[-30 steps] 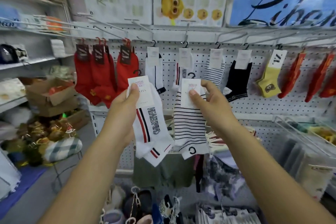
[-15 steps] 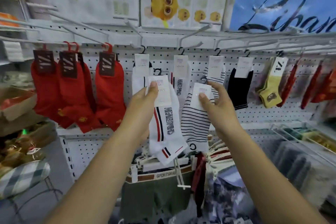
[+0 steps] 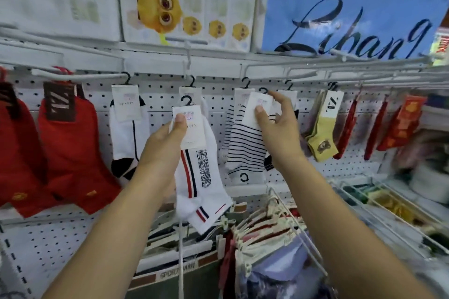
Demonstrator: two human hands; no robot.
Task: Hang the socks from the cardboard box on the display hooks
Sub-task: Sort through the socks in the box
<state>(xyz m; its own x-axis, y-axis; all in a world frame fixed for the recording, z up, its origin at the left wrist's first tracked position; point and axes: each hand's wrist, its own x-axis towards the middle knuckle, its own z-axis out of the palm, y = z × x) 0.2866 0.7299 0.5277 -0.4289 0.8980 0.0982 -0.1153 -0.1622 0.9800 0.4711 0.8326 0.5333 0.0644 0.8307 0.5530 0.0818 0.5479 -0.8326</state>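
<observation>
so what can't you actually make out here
Head view only.
- Cardboard box: outside the frame.
- Striped sock: whether it is hung yet; its hanger is blurred, right beside the right hand.
- Card on the lettered white sock in the left hand: print too blurred to read.
- Black sock: mostly behind the right hand.

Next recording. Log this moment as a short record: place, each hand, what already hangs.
place: shop pegboard with display hooks
left hand: pinches the card of a white sock with red and navy stripes, below the hooks
right hand: pinches the card of a striped sock, held close under the hooks
already hanging: red socks, yellow sock
cardboard box: not in view
</observation>
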